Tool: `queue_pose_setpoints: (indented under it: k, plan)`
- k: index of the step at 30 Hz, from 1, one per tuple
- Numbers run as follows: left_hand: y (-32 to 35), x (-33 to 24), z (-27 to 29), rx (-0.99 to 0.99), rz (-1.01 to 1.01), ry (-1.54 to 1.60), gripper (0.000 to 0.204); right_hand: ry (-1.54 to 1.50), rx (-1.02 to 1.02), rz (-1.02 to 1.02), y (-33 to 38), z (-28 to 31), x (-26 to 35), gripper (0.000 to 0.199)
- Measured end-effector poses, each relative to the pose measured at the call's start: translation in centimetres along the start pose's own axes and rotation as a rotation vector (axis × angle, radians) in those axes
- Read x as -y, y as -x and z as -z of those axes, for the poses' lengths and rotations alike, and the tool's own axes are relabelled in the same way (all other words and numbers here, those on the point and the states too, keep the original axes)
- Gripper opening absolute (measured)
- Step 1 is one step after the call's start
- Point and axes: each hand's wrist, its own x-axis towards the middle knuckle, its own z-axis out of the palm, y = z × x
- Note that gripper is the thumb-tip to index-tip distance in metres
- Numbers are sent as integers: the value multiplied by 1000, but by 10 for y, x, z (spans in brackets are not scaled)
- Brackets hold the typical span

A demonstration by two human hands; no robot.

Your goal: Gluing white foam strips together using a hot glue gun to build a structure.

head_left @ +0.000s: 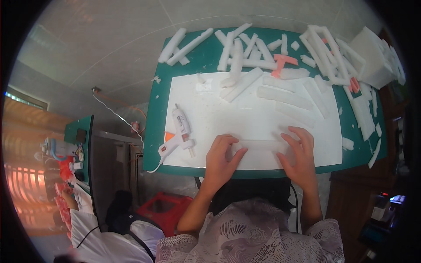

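Observation:
A short white foam strip [258,144] lies crosswise near the front of the white board [210,160], pale against it. My left hand [222,157] curls around its left end, thumb toward the near side. At the opposite end my right hand [300,154] takes the strip between thumb and bent fingers. Left of my hands a white glue gun [177,133] rests on the board, with an orange part [169,136] beside it. Beyond my hands several loose foam strips [285,97] are scattered.
Foam offcuts [254,48] and pink pieces [283,63] cover the far side of the green table [153,127]. Foam frames [326,55] and a white foam box [372,57] stand at the far right. Another person's arm [70,199] reaches over a side table at left.

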Motion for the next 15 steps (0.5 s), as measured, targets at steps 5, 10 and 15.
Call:
queue_pose_setpoints:
  k: [5, 10, 15]
  plan:
    - [6, 2, 4, -54, -145, -255, 35, -216, 213, 185, -15, -42, 21, 39]
    - [19, -12, 36, -132, -155, -191, 33, -253, 275, 262, -31, -67, 28, 34]
    - [26, 13, 94, -229, -174, -408, 29, -258, 302, 265, -35, -75, 18, 30]
